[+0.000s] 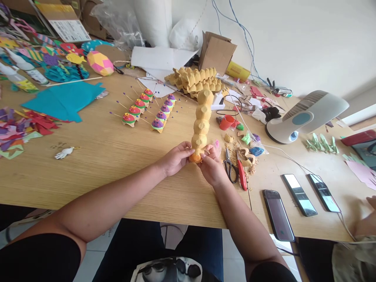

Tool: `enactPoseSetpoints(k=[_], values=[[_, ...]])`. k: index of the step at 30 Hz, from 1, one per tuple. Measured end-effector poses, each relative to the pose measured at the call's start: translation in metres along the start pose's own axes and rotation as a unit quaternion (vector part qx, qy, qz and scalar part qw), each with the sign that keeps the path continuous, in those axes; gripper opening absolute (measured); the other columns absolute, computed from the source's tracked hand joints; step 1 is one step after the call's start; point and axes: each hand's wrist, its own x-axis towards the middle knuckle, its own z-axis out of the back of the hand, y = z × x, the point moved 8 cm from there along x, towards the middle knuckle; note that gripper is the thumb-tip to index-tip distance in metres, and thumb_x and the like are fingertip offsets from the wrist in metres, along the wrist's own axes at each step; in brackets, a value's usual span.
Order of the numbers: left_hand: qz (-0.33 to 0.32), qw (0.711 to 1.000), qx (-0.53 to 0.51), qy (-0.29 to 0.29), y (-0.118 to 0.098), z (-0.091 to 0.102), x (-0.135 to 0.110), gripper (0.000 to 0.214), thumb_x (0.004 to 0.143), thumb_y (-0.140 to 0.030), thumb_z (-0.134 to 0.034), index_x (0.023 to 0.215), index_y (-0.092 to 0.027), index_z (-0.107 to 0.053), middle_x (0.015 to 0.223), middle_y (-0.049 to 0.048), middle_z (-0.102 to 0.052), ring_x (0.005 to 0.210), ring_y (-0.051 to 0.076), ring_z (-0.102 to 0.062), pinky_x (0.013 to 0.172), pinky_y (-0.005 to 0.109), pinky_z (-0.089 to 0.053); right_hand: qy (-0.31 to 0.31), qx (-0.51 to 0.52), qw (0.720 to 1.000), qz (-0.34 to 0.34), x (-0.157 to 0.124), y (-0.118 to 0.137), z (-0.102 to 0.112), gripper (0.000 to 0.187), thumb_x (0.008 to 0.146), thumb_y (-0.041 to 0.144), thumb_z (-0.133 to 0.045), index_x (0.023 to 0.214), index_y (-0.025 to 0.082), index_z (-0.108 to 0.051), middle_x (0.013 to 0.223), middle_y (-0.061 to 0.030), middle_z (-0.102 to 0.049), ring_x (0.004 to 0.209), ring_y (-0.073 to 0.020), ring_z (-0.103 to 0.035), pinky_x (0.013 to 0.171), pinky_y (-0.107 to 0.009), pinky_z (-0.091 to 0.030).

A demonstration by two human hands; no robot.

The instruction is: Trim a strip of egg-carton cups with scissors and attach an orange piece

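Note:
A long strip of yellow egg-carton cups [202,121] lies on the wooden table [96,156], reaching away from me. My left hand [175,158] and my right hand [212,166] both pinch its near end, where the last cup looks orange. Fingers of both hands are curled round that end. Black scissors [230,167] and a red-handled cutter [241,174] lie just right of my right hand.
Two rows of painted carton cups with pins [148,109] sit to the left. A stack of yellow cartons [194,80] is behind. Teal paper [66,100], a fan [305,117], three phones [299,197] and scraps surround. Another person's hand [367,219] is at the right edge.

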Motion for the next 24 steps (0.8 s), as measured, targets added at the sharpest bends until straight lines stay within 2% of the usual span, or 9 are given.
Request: enactPoseSetpoints(k=[14, 19, 24], values=[[0.008, 1.000, 0.007, -0.004, 0.0028, 0.0004, 0.0008, 0.037, 0.075, -0.027, -0.095, 0.095, -0.018, -0.066, 0.095, 0.0031, -0.075, 0.085, 0.016, -0.069, 0.077, 0.027, -0.052, -0.024, 0.049, 0.998, -0.023, 0.0003, -0.0048, 0.0037, 0.040, 0.077, 0.026, -0.087, 0.094, 0.028, -0.051, 0.096, 0.0067, -0.071, 0.080, -0.0126, -0.067, 0.066, -0.022, -0.053], [0.012, 1.000, 0.011, -0.008, 0.0030, -0.0001, 0.0002, 0.041, 0.072, -0.028, -0.097, 0.095, -0.018, -0.065, 0.095, 0.0024, -0.075, 0.086, 0.014, -0.069, 0.078, 0.026, -0.053, -0.030, 0.040, 0.999, -0.017, 0.0002, -0.0038, 0.0035, 0.041, 0.077, 0.021, -0.087, 0.093, 0.028, -0.049, 0.095, 0.0068, -0.071, 0.082, -0.0134, -0.068, 0.069, -0.023, -0.055], [0.015, 1.000, 0.002, -0.014, 0.0025, 0.0003, 0.0007, 0.041, 0.071, -0.029, -0.098, 0.093, -0.018, -0.064, 0.095, 0.0018, -0.076, 0.084, 0.014, -0.070, 0.076, 0.026, -0.053, -0.030, 0.050, 0.998, -0.030, 0.0005, -0.0059, 0.0037, 0.041, 0.077, 0.025, -0.089, 0.092, 0.028, -0.050, 0.096, 0.0066, -0.072, 0.082, -0.0135, -0.068, 0.070, -0.024, -0.056]])
